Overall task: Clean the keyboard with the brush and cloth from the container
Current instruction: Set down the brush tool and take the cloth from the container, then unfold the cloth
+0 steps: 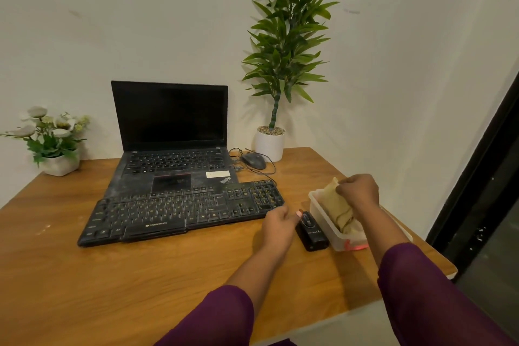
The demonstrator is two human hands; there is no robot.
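A dusty black keyboard point(179, 212) lies across the front of an open laptop point(171, 149) on the wooden desk point(126, 275). To its right stands a clear plastic container point(327, 219) with a beige cloth point(335, 205) in it. My right hand point(358, 191) is over the container, fingers pinched on the cloth's top. A black brush point(311, 233) lies on the desk between keyboard and container. My left hand point(278, 223) rests beside the brush, thumb touching its far end; whether it grips the brush I cannot tell.
A black wired mouse point(254, 161) and its cable lie behind the keyboard. A tall green plant in a white pot point(270, 143) stands at the back right, a small flower pot point(60, 163) at the back left. The desk's right edge is just beyond the container.
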